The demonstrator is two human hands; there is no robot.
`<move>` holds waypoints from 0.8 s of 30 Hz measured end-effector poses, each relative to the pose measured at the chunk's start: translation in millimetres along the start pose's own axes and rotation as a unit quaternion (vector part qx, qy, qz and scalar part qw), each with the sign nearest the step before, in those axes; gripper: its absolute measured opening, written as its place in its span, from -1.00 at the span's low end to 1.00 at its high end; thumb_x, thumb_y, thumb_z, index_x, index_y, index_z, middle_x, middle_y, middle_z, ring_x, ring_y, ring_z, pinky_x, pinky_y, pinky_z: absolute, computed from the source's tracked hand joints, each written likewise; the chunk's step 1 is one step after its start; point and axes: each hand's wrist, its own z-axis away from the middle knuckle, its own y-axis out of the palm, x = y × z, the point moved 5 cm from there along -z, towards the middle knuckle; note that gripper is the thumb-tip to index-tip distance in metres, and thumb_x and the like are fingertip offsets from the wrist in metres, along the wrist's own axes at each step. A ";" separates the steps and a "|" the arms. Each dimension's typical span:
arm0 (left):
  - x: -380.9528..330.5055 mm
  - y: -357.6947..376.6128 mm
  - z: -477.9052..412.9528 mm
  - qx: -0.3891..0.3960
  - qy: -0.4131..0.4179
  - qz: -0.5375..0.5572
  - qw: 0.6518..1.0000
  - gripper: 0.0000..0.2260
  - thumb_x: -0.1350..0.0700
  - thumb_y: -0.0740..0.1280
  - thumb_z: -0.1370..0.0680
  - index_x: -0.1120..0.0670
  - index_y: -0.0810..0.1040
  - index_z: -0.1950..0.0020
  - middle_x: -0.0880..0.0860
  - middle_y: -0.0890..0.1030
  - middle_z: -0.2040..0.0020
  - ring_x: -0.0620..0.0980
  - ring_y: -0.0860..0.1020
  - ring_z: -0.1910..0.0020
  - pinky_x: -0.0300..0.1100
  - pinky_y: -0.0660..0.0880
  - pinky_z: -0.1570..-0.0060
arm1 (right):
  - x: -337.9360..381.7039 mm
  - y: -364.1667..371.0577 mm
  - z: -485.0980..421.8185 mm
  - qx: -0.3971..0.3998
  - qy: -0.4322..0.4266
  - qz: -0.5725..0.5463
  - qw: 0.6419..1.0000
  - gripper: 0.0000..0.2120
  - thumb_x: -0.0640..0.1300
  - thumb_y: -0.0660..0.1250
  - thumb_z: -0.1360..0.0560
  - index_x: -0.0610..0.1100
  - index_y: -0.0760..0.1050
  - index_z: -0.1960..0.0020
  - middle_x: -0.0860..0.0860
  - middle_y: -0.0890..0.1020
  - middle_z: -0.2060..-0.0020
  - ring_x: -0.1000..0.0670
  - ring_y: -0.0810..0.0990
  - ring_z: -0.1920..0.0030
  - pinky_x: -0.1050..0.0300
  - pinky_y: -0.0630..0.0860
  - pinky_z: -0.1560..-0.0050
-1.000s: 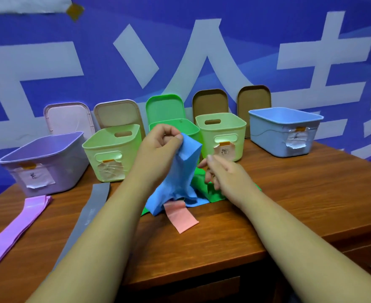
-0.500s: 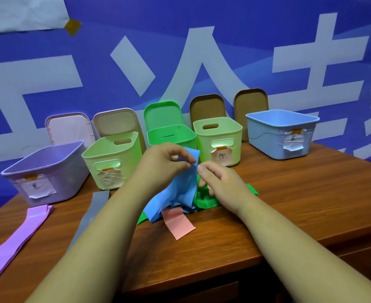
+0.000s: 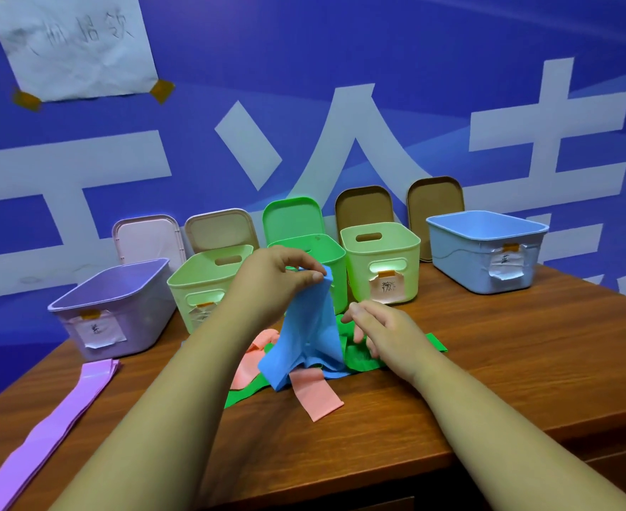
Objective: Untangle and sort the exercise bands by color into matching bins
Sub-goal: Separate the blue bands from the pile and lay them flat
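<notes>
A tangle of bands lies mid-table. My left hand [image 3: 274, 276] pinches the top edge of the blue band [image 3: 309, 337] and holds it lifted, its lower end still in the pile. My right hand [image 3: 385, 331] rests with fingers apart on the green band [image 3: 359, 357], just right of the blue one. A pink band [image 3: 317, 394] sticks out under the blue band toward me. A purple band [image 3: 60, 418] lies flat at the left. Five bins stand in a row behind: purple [image 3: 119, 311], light green [image 3: 193, 285], green [image 3: 331, 248], yellow-green [image 3: 381, 267], blue [image 3: 484, 252].
Lids [image 3: 363, 204] lean against the blue wall behind the bins. Paper labels are taped to the bin fronts. The wooden table [image 3: 525, 363] has its front edge close to me and a corner at the right. A paper note [image 3: 75, 46] is taped to the wall.
My left hand has lifted the blue band higher again. My right hand let go of the blue band's edge and dropped onto the green band. The camera tilted up.
</notes>
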 end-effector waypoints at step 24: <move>-102.5 -65.3 -72.1 -0.120 0.027 0.184 0.975 -0.91 0.04 0.43 -0.63 -0.01 0.73 -0.03 -0.09 0.73 0.08 -0.12 0.65 0.08 0.08 0.69 -0.04 | 42.7 -6.7 15.8 -0.026 0.003 -0.184 0.982 -0.33 0.58 0.24 -0.47 0.13 0.65 -0.32 0.15 0.71 -0.24 0.05 0.63 -0.34 -0.09 0.47 -0.46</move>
